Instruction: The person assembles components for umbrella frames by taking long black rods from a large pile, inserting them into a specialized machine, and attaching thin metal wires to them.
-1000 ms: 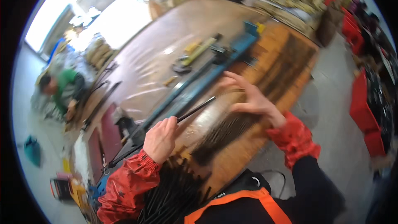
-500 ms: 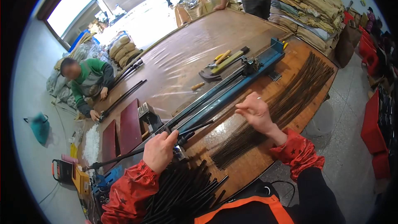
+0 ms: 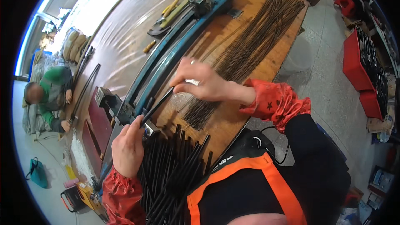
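Observation:
My left hand (image 3: 128,148) is closed around a slim black tube (image 3: 158,107) that slants up to the right. At the tube's upper end, the thumb and index finger of my right hand (image 3: 198,80) are pinched together. Whatever lies between those fingers is too small to make out. Below my hands a pile of black tubes (image 3: 166,175) lies on the near part of the table. Past my right hand spreads a bundle of long, thin brown coil springs (image 3: 254,41). A blue metal rail fixture (image 3: 166,64) runs lengthwise just beyond both hands.
Hand tools with yellow handles (image 3: 170,8) and a wooden-handled tool (image 3: 148,46) lie beyond the rail. Dark red boards (image 3: 100,118) rest on the left. A co-worker in green sleeves (image 3: 56,77) handles black rods across the table. Red bins (image 3: 357,58) stand on the right-hand floor.
My view has turned, so the table appears shifted left and upward. My right hand has come from above the springs to the tube's end. The tube in my left hand now points upward.

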The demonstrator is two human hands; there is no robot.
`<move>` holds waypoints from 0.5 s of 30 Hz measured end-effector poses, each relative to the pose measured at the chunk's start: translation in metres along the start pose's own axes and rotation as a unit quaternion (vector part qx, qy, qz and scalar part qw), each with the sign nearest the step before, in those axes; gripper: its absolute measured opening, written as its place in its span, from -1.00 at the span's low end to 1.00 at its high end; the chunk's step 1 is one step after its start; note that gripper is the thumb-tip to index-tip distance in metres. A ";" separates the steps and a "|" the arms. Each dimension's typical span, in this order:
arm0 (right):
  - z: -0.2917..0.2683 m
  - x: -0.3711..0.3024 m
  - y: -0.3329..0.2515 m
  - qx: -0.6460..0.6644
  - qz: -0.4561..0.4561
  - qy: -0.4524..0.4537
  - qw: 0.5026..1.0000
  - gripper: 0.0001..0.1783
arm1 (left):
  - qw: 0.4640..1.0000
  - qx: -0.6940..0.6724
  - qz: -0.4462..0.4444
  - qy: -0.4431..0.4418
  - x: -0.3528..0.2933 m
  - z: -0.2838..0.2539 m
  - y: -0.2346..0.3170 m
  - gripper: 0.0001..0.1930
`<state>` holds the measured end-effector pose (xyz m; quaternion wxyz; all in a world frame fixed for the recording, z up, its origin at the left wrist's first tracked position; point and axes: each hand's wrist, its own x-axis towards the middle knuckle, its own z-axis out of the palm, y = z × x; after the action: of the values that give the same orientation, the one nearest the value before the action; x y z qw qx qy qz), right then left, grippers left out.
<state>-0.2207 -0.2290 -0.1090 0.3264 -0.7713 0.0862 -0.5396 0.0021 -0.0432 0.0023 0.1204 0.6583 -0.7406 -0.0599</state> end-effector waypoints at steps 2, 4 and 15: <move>0.014 -0.012 0.004 0.003 0.028 -0.048 0.998 -0.83 | 1.000 0.009 -0.011 0.020 -0.008 0.000 0.001 -0.63; -0.017 -0.020 0.034 -0.076 -0.037 -0.032 0.996 -0.67 | 0.998 0.039 -0.017 0.039 -0.009 -0.005 0.001 -0.63; 0.023 -0.001 0.014 -0.051 -0.066 -0.008 0.996 -0.62 | 0.990 0.105 -0.012 0.089 -0.014 0.009 -0.009 -0.66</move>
<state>-0.1980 -0.2300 -0.1225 0.2511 -0.7952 0.0601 -0.5487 0.0101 -0.0311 -0.0105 0.1151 0.6789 -0.7213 0.0753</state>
